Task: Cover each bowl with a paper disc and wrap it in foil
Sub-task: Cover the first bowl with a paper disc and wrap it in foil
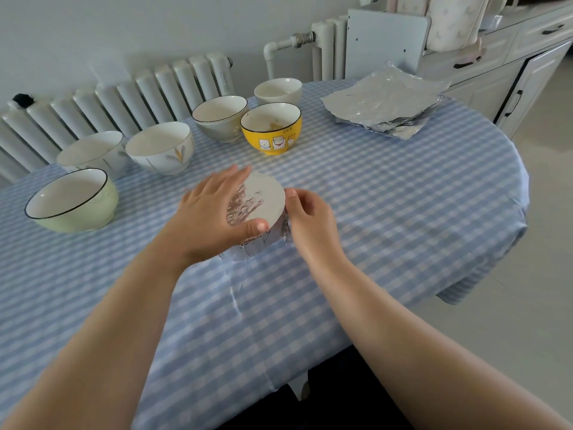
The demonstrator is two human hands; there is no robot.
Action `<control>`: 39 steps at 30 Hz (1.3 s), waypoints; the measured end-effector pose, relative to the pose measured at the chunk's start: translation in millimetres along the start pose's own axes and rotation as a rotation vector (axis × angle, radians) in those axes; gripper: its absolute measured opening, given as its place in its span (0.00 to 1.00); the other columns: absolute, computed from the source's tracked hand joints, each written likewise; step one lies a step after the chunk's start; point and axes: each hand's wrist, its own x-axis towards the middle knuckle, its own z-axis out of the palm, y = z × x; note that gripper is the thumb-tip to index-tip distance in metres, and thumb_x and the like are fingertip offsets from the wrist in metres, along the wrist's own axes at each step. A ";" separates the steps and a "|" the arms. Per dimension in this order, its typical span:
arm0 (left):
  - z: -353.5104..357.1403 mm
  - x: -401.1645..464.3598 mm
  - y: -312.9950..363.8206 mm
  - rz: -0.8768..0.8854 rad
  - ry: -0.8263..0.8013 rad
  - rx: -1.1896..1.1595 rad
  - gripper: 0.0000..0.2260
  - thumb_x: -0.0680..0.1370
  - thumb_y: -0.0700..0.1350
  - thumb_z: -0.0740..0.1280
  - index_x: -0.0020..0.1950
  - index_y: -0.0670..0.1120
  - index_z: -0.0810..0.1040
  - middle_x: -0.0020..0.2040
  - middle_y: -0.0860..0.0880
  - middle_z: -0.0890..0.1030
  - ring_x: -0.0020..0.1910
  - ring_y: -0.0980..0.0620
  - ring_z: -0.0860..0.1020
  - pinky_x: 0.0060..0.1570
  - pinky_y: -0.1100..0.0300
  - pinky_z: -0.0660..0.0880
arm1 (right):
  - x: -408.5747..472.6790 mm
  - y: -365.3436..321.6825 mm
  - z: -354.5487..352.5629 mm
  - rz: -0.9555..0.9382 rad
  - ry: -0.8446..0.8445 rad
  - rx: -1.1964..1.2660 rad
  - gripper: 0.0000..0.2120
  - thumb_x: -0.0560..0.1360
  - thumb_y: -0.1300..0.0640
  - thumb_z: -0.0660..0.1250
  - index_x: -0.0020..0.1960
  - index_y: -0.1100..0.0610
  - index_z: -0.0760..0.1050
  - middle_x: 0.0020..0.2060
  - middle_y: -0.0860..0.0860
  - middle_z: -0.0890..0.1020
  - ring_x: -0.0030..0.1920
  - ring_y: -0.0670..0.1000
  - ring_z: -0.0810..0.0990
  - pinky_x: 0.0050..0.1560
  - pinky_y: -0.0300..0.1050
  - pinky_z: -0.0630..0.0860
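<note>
Foil already skins the bowl at the middle of the checked tablecloth (387, 193), and in the head view the foil-wrapped bowl (263, 200) sits between both hands: the left hand (214, 209) lies flat on its top with straight fingers and the thumb on the near rim, while the right hand (305, 209) pinches the foil edge at the right side. I judge the wrapping of this bowl nearly finished, with crimping left. Beyond the grip stand six open bowls, among them the yellow cat bowl (273, 131), and the foil sheets (384, 97) lie far right, so the next move calls for a fresh bowl, a disc, which I cannot see, and a sheet.
</note>
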 end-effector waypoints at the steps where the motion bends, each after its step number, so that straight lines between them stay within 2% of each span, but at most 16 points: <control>1: 0.4 0.9 -2.3 0.002 -0.019 -0.012 0.53 0.58 0.84 0.50 0.79 0.61 0.51 0.81 0.57 0.52 0.79 0.52 0.50 0.75 0.43 0.49 | -2.1 0.6 -0.2 0.011 -0.021 0.012 0.12 0.83 0.49 0.58 0.52 0.50 0.80 0.42 0.43 0.83 0.43 0.39 0.80 0.47 0.41 0.77; 3: 2.0 1.1 -3.6 -0.003 -0.029 -0.008 0.56 0.56 0.86 0.49 0.79 0.62 0.51 0.81 0.57 0.52 0.79 0.51 0.50 0.75 0.43 0.49 | -4.8 -0.8 -1.8 0.010 -0.034 0.029 0.14 0.83 0.48 0.58 0.45 0.48 0.79 0.39 0.44 0.83 0.37 0.38 0.80 0.42 0.37 0.76; 4: 2.5 1.3 -2.6 -0.010 -0.028 0.006 0.56 0.55 0.86 0.48 0.79 0.62 0.51 0.81 0.57 0.51 0.79 0.51 0.50 0.75 0.43 0.49 | -3.6 -2.1 -2.3 0.012 -0.040 0.027 0.15 0.83 0.48 0.58 0.45 0.50 0.80 0.39 0.47 0.83 0.37 0.40 0.80 0.40 0.37 0.75; 6: 3.2 1.4 1.3 -0.047 -0.023 0.032 0.57 0.54 0.86 0.48 0.80 0.61 0.50 0.81 0.55 0.49 0.79 0.50 0.49 0.75 0.41 0.49 | 2.3 -6.1 -2.1 0.026 -0.069 0.012 0.19 0.83 0.46 0.58 0.50 0.58 0.81 0.45 0.54 0.84 0.41 0.48 0.81 0.39 0.38 0.73; 7: 3.6 1.3 3.7 -0.082 -0.015 0.035 0.57 0.54 0.86 0.49 0.80 0.61 0.50 0.81 0.54 0.48 0.80 0.49 0.48 0.75 0.41 0.49 | 6.2 -8.2 -1.6 0.030 -0.089 0.001 0.20 0.83 0.45 0.57 0.51 0.59 0.81 0.46 0.55 0.84 0.41 0.49 0.81 0.38 0.36 0.73; 9: 5.5 1.1 7.7 -0.153 0.002 0.039 0.56 0.55 0.84 0.51 0.80 0.61 0.49 0.81 0.54 0.46 0.80 0.48 0.47 0.75 0.41 0.49 | 12.0 -10.5 -0.4 0.033 -0.136 0.016 0.18 0.83 0.46 0.57 0.52 0.54 0.82 0.46 0.51 0.85 0.42 0.43 0.82 0.38 0.30 0.73; 11: 8.7 1.7 10.4 -0.191 0.017 0.040 0.56 0.55 0.84 0.52 0.80 0.61 0.50 0.81 0.55 0.44 0.80 0.48 0.47 0.74 0.41 0.49 | 15.3 -8.1 0.4 0.046 -0.157 0.068 0.16 0.83 0.47 0.56 0.54 0.48 0.82 0.46 0.45 0.86 0.45 0.38 0.82 0.40 0.28 0.74; 13: 11.0 3.0 12.2 -0.209 0.027 0.034 0.55 0.58 0.84 0.57 0.79 0.61 0.50 0.81 0.56 0.43 0.80 0.48 0.47 0.74 0.41 0.49 | 13.9 -5.9 -0.1 0.062 -0.157 0.107 0.14 0.83 0.47 0.57 0.51 0.45 0.82 0.44 0.44 0.86 0.41 0.35 0.82 0.38 0.26 0.74; 16: 11.9 4.2 12.9 -0.217 0.039 0.029 0.51 0.62 0.80 0.61 0.79 0.61 0.51 0.81 0.56 0.43 0.80 0.49 0.47 0.75 0.42 0.48 | 12.7 -1.4 -0.5 0.050 -0.147 0.130 0.16 0.82 0.46 0.59 0.47 0.51 0.83 0.44 0.50 0.86 0.38 0.39 0.80 0.38 0.29 0.74; 20: 10.8 1.6 9.7 -0.229 0.063 -0.026 0.54 0.57 0.81 0.57 0.79 0.61 0.52 0.81 0.58 0.44 0.79 0.50 0.48 0.75 0.43 0.49 | 10.2 2.6 6.4 0.023 -0.099 0.088 0.14 0.81 0.44 0.61 0.53 0.53 0.78 0.45 0.46 0.84 0.45 0.42 0.81 0.44 0.36 0.73; 26: 12.9 -6.2 7.5 -0.246 0.139 -0.103 0.53 0.57 0.80 0.59 0.79 0.61 0.53 0.80 0.58 0.47 0.79 0.49 0.50 0.75 0.43 0.51 | 12.8 0.9 14.6 -0.015 -0.052 -0.006 0.11 0.82 0.48 0.61 0.47 0.53 0.75 0.37 0.42 0.79 0.35 0.36 0.75 0.36 0.31 0.68; 29: 14.1 -9.8 6.7 -0.255 0.182 -0.151 0.54 0.56 0.79 0.59 0.79 0.59 0.54 0.80 0.57 0.49 0.78 0.49 0.52 0.75 0.44 0.52 | 13.0 2.9 20.6 -0.058 -0.018 0.031 0.10 0.82 0.51 0.62 0.46 0.55 0.75 0.35 0.43 0.79 0.32 0.34 0.75 0.33 0.29 0.68; 35: 16.4 -13.7 4.4 -0.250 0.211 -0.168 0.54 0.56 0.79 0.58 0.79 0.59 0.53 0.80 0.56 0.49 0.78 0.50 0.52 0.76 0.45 0.52 | 9.6 3.8 28.5 -0.035 0.031 0.122 0.08 0.81 0.52 0.63 0.50 0.56 0.77 0.40 0.44 0.81 0.38 0.37 0.78 0.37 0.29 0.72; 39: 17.1 -12.5 5.5 -0.249 0.205 -0.161 0.54 0.56 0.79 0.58 0.79 0.59 0.52 0.80 0.56 0.49 0.79 0.50 0.51 0.76 0.45 0.52 | 8.4 6.9 31.1 0.021 0.059 0.182 0.06 0.82 0.54 0.62 0.50 0.53 0.77 0.45 0.48 0.83 0.47 0.46 0.81 0.48 0.40 0.78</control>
